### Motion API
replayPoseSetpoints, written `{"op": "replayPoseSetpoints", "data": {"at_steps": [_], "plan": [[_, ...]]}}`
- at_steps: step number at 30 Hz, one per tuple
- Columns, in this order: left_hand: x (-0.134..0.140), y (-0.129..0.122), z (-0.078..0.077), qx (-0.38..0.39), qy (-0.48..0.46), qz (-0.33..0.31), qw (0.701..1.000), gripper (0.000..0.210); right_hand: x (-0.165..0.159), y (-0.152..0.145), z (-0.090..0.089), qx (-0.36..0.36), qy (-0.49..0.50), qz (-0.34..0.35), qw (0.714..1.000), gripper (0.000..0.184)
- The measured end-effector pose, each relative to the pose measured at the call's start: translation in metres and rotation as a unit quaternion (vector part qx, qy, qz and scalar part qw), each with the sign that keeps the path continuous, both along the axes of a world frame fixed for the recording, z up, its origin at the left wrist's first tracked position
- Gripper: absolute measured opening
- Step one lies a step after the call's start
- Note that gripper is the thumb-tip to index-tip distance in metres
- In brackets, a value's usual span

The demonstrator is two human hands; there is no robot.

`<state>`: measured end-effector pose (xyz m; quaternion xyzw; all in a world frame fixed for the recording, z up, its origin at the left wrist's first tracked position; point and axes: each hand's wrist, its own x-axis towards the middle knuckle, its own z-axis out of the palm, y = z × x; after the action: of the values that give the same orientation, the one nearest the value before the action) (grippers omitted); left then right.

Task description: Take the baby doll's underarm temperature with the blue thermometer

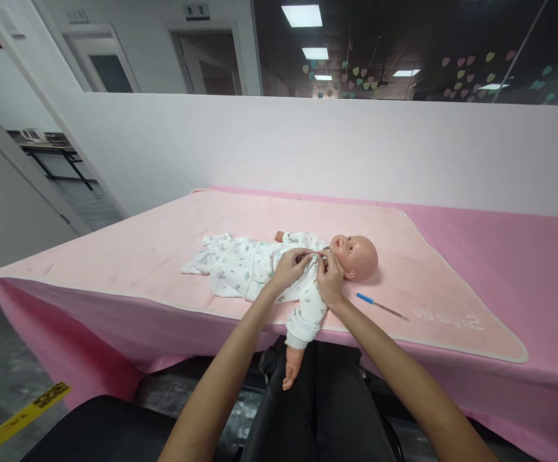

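Observation:
On the table a baby doll (360,256) lies on its back, head to the right, in a white printed baby outfit (245,262). One doll arm hangs over the table's front edge toward my lap. My left hand (290,267) pinches the outfit's cloth at the upper chest, just below the doll's neck. Beside it, close to the chin, my right hand (329,276) grips the same cloth near the collar. The fingertips of both hands almost meet there. They cover whatever fastening may lie between them.
A pen (382,307) with a blue cap lies right of the doll on a pale pink mat (154,256). Beneath the mat a pink cloth (524,269) covers the table and hangs down in front. A white wall (308,147) stands behind. A black chair seat (101,430) is at lower left.

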<state>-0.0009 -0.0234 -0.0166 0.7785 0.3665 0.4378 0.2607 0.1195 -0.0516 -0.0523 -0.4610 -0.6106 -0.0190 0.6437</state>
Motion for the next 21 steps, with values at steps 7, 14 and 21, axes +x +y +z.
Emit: {"op": "replayPoseSetpoints", "data": {"at_steps": [7, 14, 21], "plan": [[-0.0016, -0.0039, 0.0034, -0.003, -0.024, -0.004, 1.000, 0.022, 0.0004, -0.0005, -0.0006, 0.007, 0.003, 0.002, 1.000, 0.015], [-0.0031, -0.0033, 0.0038, -0.023, -0.041, -0.014, 0.999, 0.021, 0.0006, -0.0027, 0.0026, 0.012, -0.010, 0.011, 1.000, 0.017], [-0.0024, -0.0018, 0.0026, -0.029, -0.042, -0.009, 0.999, 0.022, 0.0003, -0.0024, 0.0030, 0.024, -0.010, 0.019, 0.999, 0.020]]}}
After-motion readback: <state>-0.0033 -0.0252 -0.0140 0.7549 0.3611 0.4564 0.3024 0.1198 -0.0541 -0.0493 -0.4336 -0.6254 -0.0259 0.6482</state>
